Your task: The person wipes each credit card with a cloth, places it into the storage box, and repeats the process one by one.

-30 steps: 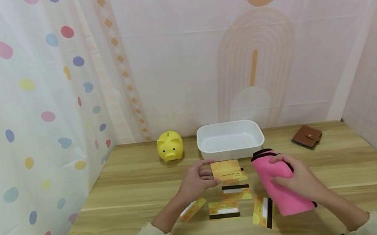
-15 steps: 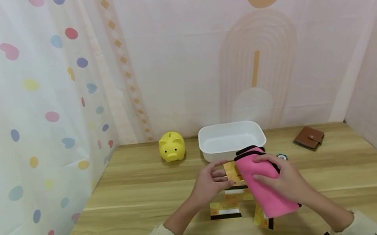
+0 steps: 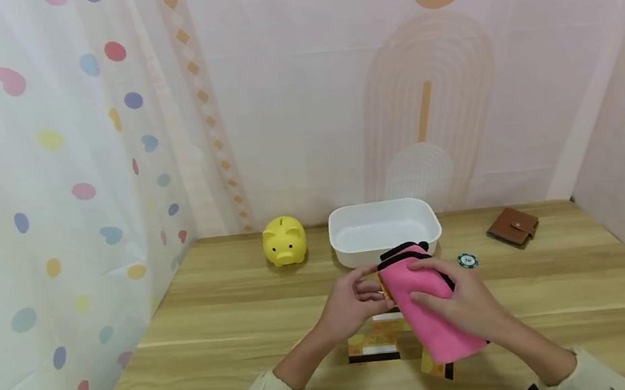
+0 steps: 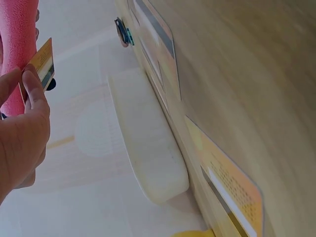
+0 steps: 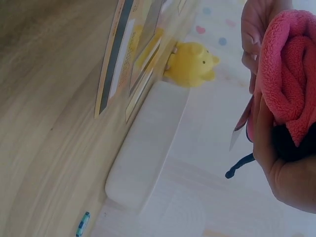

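Note:
My left hand [image 3: 345, 309] pinches a yellow-orange card [image 4: 45, 60] between thumb and fingers. My right hand [image 3: 464, 300] grips a folded pink cloth [image 3: 432, 316] with black edging, its fluffy inner folds [image 5: 291, 64] showing in the right wrist view. The cloth overlaps the card, so in the head view only a sliver of the card shows. Both are held above the table, right at each other. Below them lie several more cards, one [image 3: 370, 349] with its black stripe up and another [image 3: 436, 366] partly hidden by the cloth.
Behind the hands stands a white plastic tub [image 3: 388, 248]. A yellow piggy bank [image 3: 285, 244] is at its left. To the right are a round poker chip [image 3: 467, 260] and a brown wallet [image 3: 513, 228]. Patterned curtains border the wooden table [image 3: 218, 333].
The right hand has brought the pink cloth leftward over the card, covering most of it and uncovering the poker chip. The left hand has shifted slightly right, still holding the card.

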`<action>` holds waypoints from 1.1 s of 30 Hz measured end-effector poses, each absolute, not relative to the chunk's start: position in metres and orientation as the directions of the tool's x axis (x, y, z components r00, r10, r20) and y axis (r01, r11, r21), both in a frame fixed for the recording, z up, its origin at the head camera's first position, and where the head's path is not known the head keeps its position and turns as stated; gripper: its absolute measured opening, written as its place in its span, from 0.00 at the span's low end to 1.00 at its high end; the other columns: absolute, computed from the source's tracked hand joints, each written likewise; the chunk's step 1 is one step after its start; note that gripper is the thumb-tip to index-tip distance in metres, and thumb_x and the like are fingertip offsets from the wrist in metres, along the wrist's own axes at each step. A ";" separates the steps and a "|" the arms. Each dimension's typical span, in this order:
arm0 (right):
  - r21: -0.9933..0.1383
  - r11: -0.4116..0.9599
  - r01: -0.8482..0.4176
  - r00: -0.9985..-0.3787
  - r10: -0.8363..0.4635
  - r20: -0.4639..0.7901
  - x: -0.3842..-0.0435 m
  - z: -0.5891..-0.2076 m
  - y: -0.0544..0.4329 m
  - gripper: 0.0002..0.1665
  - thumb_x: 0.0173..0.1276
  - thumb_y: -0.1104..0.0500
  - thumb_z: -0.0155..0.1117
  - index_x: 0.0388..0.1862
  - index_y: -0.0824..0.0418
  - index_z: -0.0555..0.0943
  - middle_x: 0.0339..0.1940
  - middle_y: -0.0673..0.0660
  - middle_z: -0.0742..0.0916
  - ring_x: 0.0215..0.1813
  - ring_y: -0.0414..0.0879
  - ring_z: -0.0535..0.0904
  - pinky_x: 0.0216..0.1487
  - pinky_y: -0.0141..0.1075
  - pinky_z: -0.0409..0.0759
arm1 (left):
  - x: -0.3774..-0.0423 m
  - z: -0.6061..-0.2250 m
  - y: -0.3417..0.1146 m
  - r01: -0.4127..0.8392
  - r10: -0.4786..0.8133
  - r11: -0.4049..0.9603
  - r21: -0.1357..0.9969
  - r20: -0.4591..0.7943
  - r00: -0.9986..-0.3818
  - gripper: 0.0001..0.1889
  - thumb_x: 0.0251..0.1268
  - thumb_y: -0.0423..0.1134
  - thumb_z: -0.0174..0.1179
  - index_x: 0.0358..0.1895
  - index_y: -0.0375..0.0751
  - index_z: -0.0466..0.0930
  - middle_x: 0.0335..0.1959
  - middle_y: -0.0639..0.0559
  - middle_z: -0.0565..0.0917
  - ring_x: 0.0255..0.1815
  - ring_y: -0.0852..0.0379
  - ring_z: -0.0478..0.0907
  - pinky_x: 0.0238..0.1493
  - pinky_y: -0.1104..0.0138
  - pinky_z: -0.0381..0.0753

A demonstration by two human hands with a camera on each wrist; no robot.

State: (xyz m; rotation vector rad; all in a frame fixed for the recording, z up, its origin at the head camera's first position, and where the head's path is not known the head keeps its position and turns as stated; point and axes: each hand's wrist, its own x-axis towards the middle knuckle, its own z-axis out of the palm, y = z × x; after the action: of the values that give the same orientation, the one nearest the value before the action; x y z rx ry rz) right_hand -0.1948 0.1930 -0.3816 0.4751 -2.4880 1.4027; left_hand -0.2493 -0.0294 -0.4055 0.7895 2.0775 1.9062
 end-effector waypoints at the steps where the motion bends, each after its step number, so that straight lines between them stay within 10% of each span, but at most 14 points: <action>1: -0.775 0.488 -0.401 -0.914 -0.162 0.371 -0.195 -0.382 0.193 0.26 0.62 0.54 0.74 0.60 0.50 0.80 0.60 0.61 0.80 0.42 0.50 0.79 0.30 0.36 0.82 | -0.249 -0.406 -0.030 0.246 0.519 0.020 0.969 0.200 -0.831 0.36 0.60 0.26 0.68 0.71 0.29 0.63 0.45 0.39 0.86 0.45 0.51 0.85 0.45 0.65 0.85; 15: -0.653 0.567 -0.503 -0.844 -0.162 0.511 -0.196 -0.386 0.193 0.21 0.60 0.61 0.76 0.53 0.56 0.85 0.55 0.55 0.86 0.49 0.48 0.80 0.37 0.32 0.79 | -0.242 -0.406 -0.023 0.334 0.478 -0.021 0.942 0.303 -0.824 0.34 0.58 0.22 0.66 0.69 0.24 0.65 0.45 0.31 0.85 0.44 0.42 0.85 0.42 0.67 0.85; 33: -0.736 0.582 -0.347 -0.926 -0.087 0.368 -0.200 -0.388 0.214 0.23 0.63 0.56 0.74 0.57 0.53 0.83 0.52 0.59 0.86 0.29 0.44 0.75 0.23 0.33 0.76 | -0.240 -0.405 -0.029 0.321 0.458 -0.017 0.947 0.293 -0.839 0.31 0.59 0.25 0.67 0.68 0.28 0.69 0.43 0.35 0.85 0.43 0.49 0.86 0.43 0.67 0.85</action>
State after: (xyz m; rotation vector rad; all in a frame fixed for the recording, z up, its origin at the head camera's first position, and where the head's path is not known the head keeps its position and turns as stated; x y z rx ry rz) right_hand -0.2002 0.2144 -0.3881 0.3555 -2.5228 1.2664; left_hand -0.2395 -0.0291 -0.4051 0.8472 2.1265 1.9961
